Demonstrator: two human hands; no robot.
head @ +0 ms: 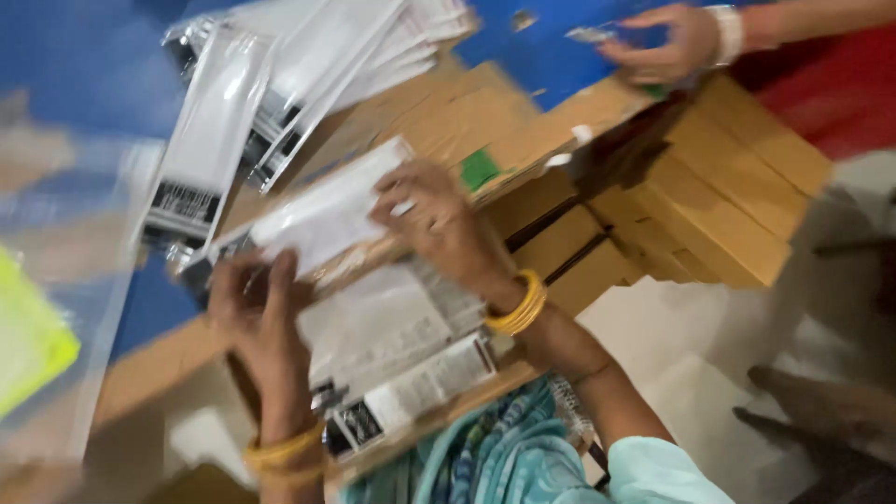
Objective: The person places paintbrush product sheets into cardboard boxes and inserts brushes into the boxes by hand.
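Note:
My left hand (250, 301) grips the near end of a long flat cardboard box (327, 271) that is wrapped in a clear plastic bag with a white label. My right hand (431, 217) rests on top of the same package at its far end, fingers curled over the plastic. The package lies tilted over a stack of similar bagged boxes (401, 359) in front of me. Yellow bangles sit on both my wrists. The view is blurred by motion.
More white plastic bags (280, 75) are piled at the upper left on brown cardboard boxes (719, 196). Another person's hand (667, 42) holds something small at the top right. A yellow-green item in clear plastic (33, 341) lies at the left over a blue surface.

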